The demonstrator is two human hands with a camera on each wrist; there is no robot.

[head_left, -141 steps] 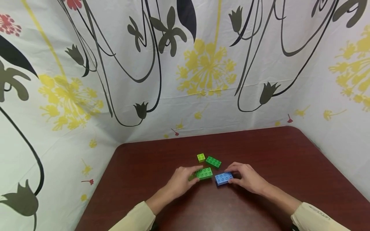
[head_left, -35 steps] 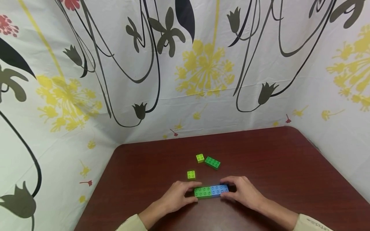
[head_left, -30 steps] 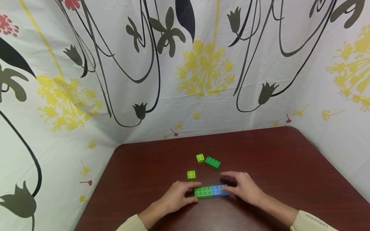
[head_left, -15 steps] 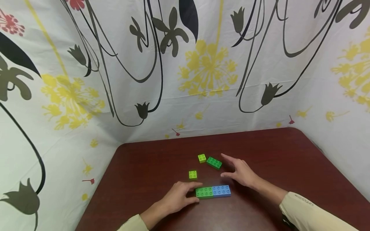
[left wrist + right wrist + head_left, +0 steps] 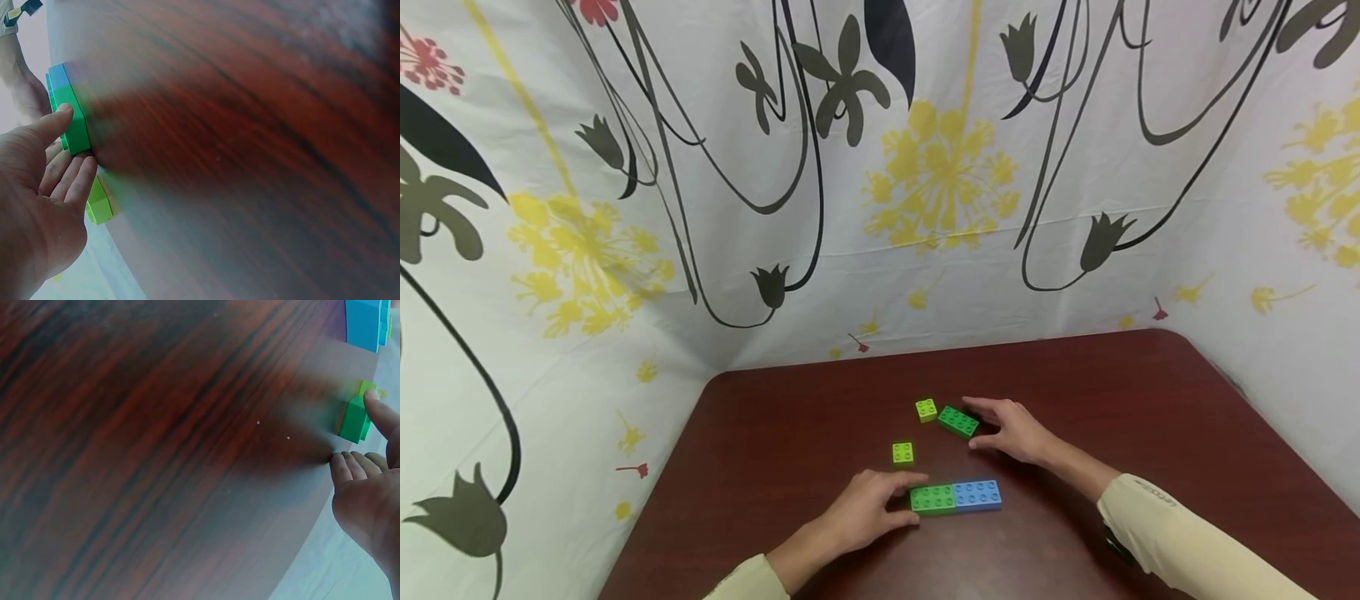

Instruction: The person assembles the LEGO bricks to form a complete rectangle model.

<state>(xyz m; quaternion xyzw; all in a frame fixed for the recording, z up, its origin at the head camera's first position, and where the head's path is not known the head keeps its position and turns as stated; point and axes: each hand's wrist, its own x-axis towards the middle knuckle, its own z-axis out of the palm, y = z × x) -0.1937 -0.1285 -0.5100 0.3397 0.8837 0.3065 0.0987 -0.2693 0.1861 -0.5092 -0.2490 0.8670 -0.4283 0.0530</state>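
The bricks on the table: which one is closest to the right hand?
The slanted dark green brick. Its end sits by the right hand; the two lime bricks, bright green brick and blue brick are farther off.

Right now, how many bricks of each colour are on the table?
Blue: 1, the blue brick
Green: 2, the near green brick and the far green brick
Lime: 2, the near lime brick and the far lime brick
Total: 5

A pale cream fabric left sleeve (image 5: pixel 751 581) shows at seven o'clock in the head view, behind a bare left hand (image 5: pixel 861 512); the matching right sleeve (image 5: pixel 1187 533), at four o'clock, bears small, illegible dark markings (image 5: pixel 1153 492) and a black strap-like piece (image 5: pixel 1117 546) beneath its cuff.
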